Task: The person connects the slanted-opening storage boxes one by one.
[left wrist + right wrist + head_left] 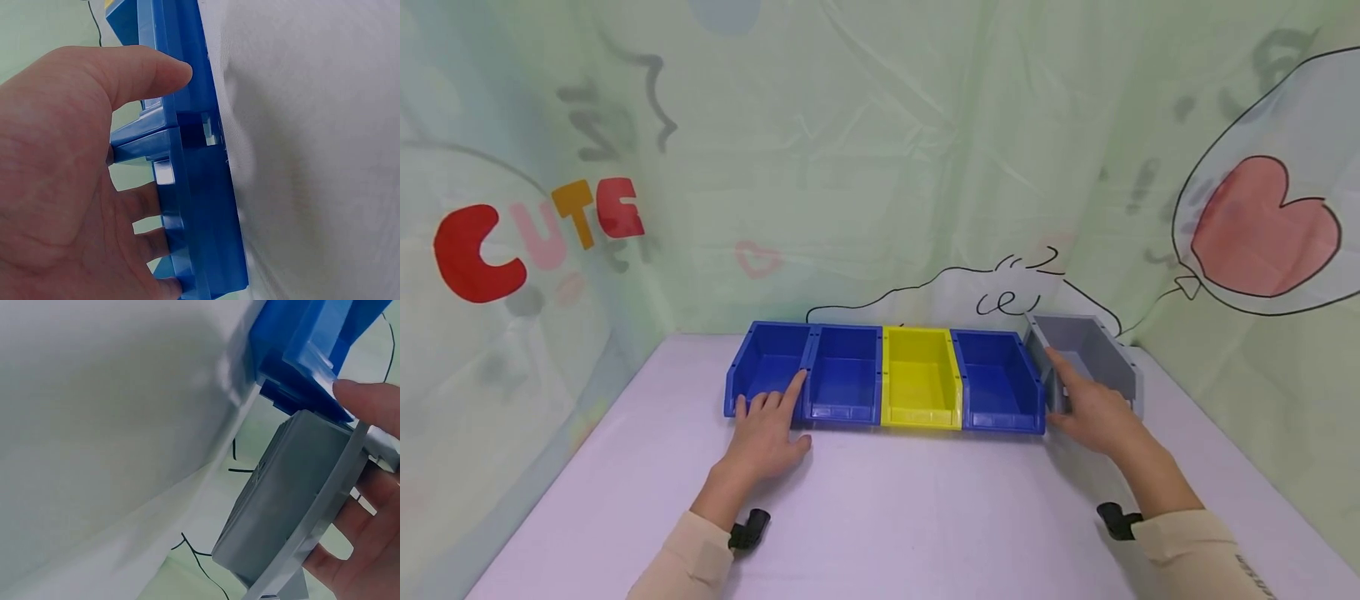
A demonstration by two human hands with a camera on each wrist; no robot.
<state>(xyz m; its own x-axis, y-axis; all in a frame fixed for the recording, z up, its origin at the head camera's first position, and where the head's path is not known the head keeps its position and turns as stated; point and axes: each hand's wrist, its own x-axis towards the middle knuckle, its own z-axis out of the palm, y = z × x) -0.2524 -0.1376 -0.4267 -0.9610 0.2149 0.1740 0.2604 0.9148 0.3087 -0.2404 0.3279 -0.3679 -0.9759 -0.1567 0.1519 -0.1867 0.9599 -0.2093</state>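
My right hand (1097,412) grips a grey storage bin (1112,350) by its front. In the right wrist view its fingers reach behind the rim, and the thumb lies near the blue bin's corner. That grey bin (294,487) sits tilted and raised above the table, beside the rightmost blue bin (996,367). Spread over the front of the leftmost blue bin (775,340), my left hand (765,437) rests its fingertips behind the front lip. Its index finger touches the divider beside the second blue bin (844,358), and its thumb (156,75) extends along the front.
A yellow bin (921,375) stands between the second and the rightmost blue bins, all in one row. They stand on a white-covered table (917,517). Behind the row hangs a pale green printed curtain (880,167), which also closes off both sides.
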